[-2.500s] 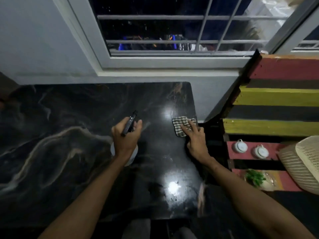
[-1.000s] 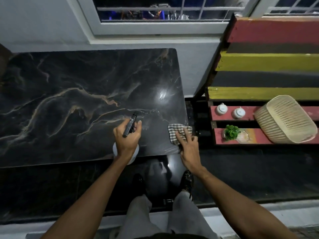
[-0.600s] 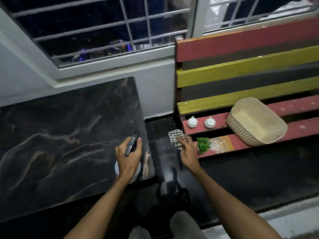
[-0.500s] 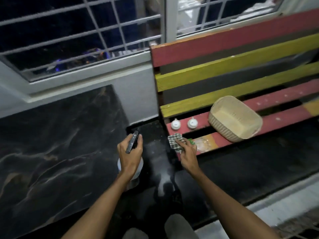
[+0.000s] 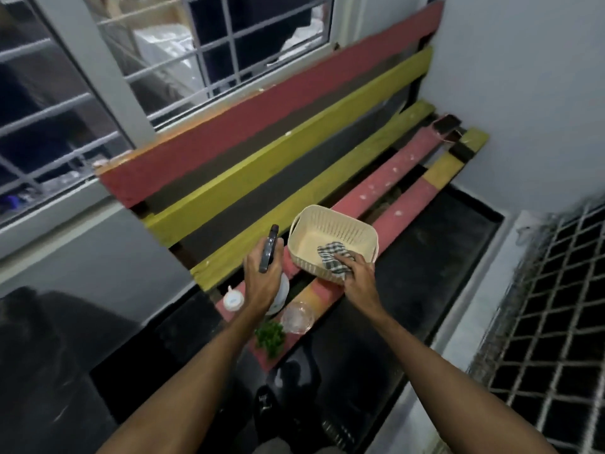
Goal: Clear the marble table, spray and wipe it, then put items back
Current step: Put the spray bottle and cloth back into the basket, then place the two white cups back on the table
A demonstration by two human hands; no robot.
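Note:
My left hand grips a spray bottle with a black trigger head and white body, held above the bench seat. My right hand holds a checked cloth over the near rim of a cream plastic basket that sits on the bench. The cloth hangs partly inside the basket. The dark marble table shows only at the lower left edge, blurred.
A red, yellow and black slatted bench stands under the barred window. On its seat near my left hand are a small white jar, a glass bowl and a green sprig. A phone lies at the far end.
I have turned right, away from the marble table to the bench. My right hand carried the cloth from the table edge to the basket. The spray bottle came along in my left hand.

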